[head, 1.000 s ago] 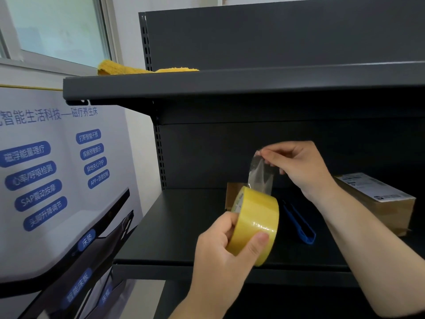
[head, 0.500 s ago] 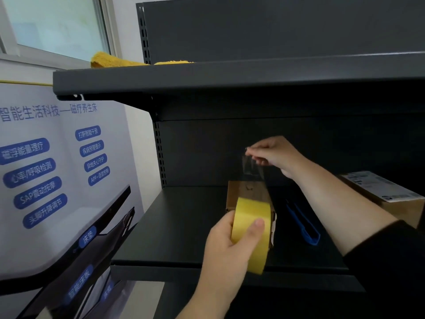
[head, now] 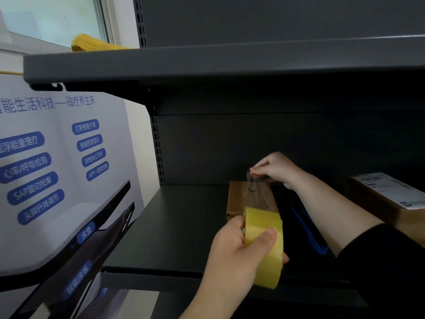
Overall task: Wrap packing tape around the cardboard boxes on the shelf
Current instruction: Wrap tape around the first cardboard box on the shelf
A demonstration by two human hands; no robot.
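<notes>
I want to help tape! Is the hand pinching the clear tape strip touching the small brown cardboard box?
Cannot tell. In the head view the right hand appears above the small brown cardboard box, but depth is unclear.

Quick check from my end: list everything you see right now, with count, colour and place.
tape roll: 1, yellow, held in front of the lower shelf
tape strip: 1, clear, stretched from the roll up to the right hand, over the small box
small box: 1, brown, middle of the lower shelf, behind the roll
labelled box: 1, brown with white label, right end of the lower shelf
blue tool: 1, blue, on the lower shelf between the boxes; type unclear
lower shelf: 1, dark grey
upper shelf: 1, dark grey
yellow cloth: 1, on the upper shelf, left end
poster: 1, white with blue labels, left
window: 1, top left
left hand: grips the roll
right hand: pinches the strip's end
</notes>
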